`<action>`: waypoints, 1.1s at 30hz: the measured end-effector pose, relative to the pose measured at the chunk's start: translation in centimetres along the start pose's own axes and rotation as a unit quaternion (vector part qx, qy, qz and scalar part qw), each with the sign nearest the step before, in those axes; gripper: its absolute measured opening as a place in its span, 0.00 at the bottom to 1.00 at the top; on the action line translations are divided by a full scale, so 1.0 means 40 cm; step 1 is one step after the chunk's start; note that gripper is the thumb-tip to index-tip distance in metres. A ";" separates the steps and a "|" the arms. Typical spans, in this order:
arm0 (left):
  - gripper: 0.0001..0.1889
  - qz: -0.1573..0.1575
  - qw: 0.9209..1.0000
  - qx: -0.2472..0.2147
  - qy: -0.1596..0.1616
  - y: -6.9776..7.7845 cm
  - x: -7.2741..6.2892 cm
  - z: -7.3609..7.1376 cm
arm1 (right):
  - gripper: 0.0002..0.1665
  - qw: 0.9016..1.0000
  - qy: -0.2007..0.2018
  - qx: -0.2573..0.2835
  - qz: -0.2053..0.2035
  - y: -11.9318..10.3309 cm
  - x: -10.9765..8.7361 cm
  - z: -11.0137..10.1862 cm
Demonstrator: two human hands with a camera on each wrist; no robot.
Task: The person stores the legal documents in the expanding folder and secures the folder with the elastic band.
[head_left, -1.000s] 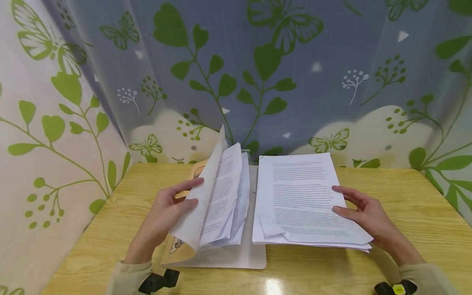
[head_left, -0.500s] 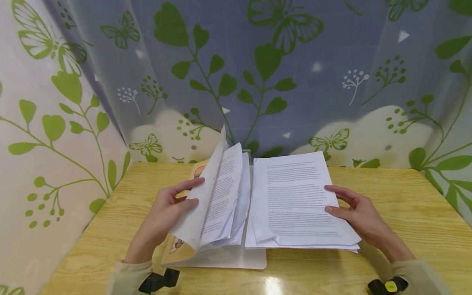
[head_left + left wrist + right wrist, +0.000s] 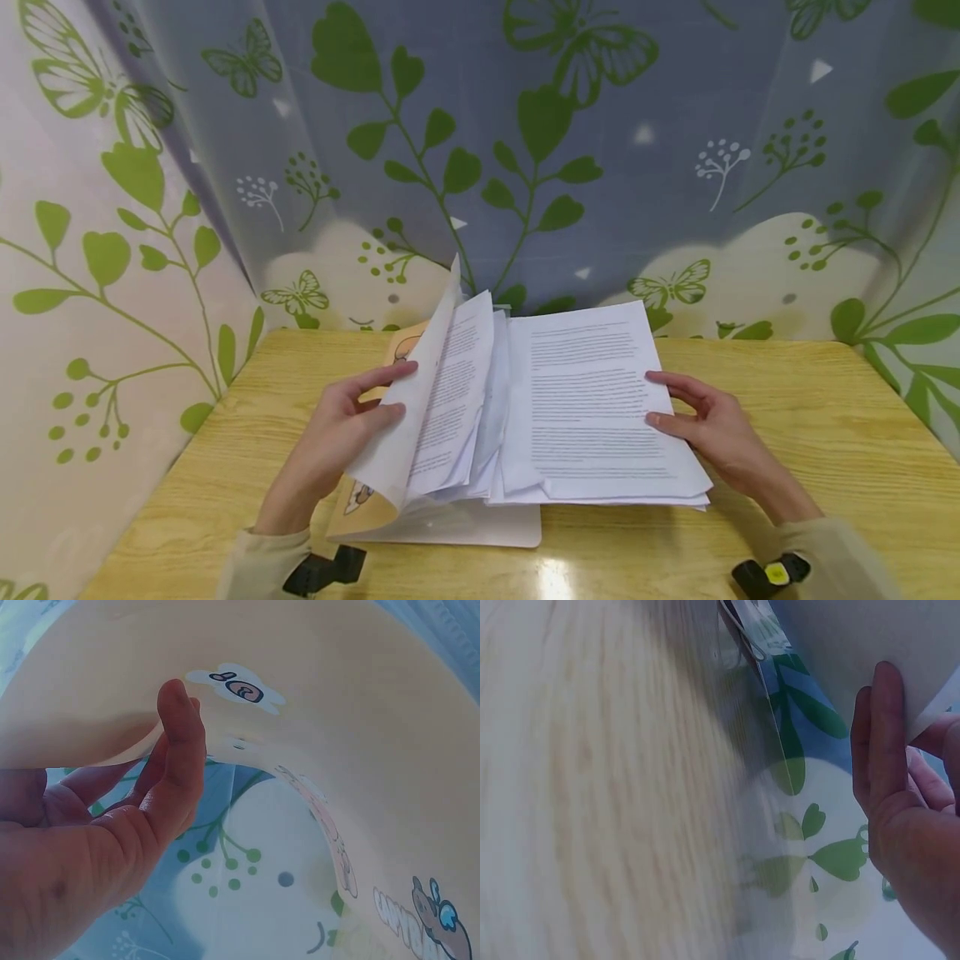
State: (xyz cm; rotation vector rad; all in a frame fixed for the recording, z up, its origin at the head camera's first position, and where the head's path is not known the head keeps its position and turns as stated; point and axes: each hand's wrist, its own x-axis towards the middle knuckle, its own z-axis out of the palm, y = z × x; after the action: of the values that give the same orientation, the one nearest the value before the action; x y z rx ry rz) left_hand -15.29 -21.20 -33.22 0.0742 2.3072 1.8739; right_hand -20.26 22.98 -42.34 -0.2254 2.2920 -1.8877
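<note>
My left hand (image 3: 337, 433) pinches the raised cover of a folder (image 3: 510, 529), thumb on the pale inner side and fingers behind. In the left wrist view the cover (image 3: 315, 682) is peach with cartoon animals and bends in a curve. Printed sheets (image 3: 450, 400) stand tilted inside the folder. My right hand (image 3: 720, 433) pinches the right edge of a stack of printed papers (image 3: 592, 400), whose left edge meets the folder's sheets. The stack's lower left corner is folded. From the right wrist view, the right hand (image 3: 907, 765) has fingers under the stack's pale underside.
A wood-grain table (image 3: 810, 400) carries the folder. Behind it hangs a blue and cream curtain (image 3: 660, 167) printed with green leaves and butterflies, and similar cloth borders both sides. Black devices are strapped at both wrists.
My right hand has moved left with the stack of papers, bringing its left edge over the folder and against the sheets inside. The left hand and the folder cover have stayed nearly still.
</note>
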 end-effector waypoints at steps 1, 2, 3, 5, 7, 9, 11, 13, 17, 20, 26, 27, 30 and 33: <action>0.28 0.000 1.000 0.000 0.000 0.000 0.000 0.000 | 0.38 1.000 0.000 0.000 0.000 0.001 0.002 0.003; 0.28 0.000 1.000 0.000 -0.001 -0.001 0.000 0.000 | 0.38 1.000 0.001 0.001 -0.001 0.002 0.004 0.005; 0.28 0.000 1.000 0.000 -0.002 -0.001 0.001 0.000 | 0.38 1.000 0.001 0.002 0.000 0.002 0.005 0.007; 0.28 0.000 1.000 0.000 -0.002 -0.001 0.001 0.001 | 0.39 1.000 0.002 0.001 0.001 0.002 0.009 0.012; 0.28 0.000 1.000 -0.001 -0.002 0.000 0.001 0.001 | 0.40 1.000 0.001 0.001 0.004 -0.001 0.011 0.017; 0.28 0.000 1.000 -0.001 -0.003 0.001 0.001 0.001 | 0.40 1.000 0.000 0.001 0.005 -0.006 0.014 0.023; 0.28 0.001 1.000 -0.002 -0.004 0.001 0.001 0.001 | 0.41 1.000 0.000 0.003 0.005 -0.009 0.016 0.029; 0.28 0.002 1.000 -0.002 -0.004 0.002 0.001 0.002 | 0.41 1.000 -0.001 0.008 0.003 -0.011 0.018 0.035; 0.28 0.002 1.000 -0.001 -0.003 0.002 0.000 0.002 | 0.40 1.000 0.001 0.016 0.002 -0.015 0.018 0.047; 0.28 0.001 1.000 -0.003 -0.003 0.001 0.000 0.002 | 0.40 1.000 0.000 0.019 -0.001 -0.017 0.017 0.053; 0.28 -0.001 1.000 -0.005 -0.002 0.002 0.000 0.002 | 0.39 1.000 0.003 0.016 -0.011 -0.019 0.017 0.063; 0.28 -0.001 1.000 -0.005 -0.002 0.002 0.000 0.002 | 0.39 1.000 0.003 0.016 -0.011 -0.019 0.017 0.065; 0.28 -0.001 1.000 -0.006 -0.002 0.002 -0.001 0.002 | 0.39 1.000 0.004 0.015 -0.006 -0.021 0.017 0.070; 0.28 0.000 1.000 -0.007 -0.004 0.002 -0.001 0.002 | 0.40 1.000 0.003 0.016 0.001 -0.022 0.019 0.076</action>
State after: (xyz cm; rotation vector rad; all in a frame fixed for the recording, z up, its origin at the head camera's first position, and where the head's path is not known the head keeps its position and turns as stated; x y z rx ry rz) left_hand -15.23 -21.11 -33.16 0.0795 2.2876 1.8863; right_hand -20.32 19.74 -42.06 -0.2147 2.2641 -1.9242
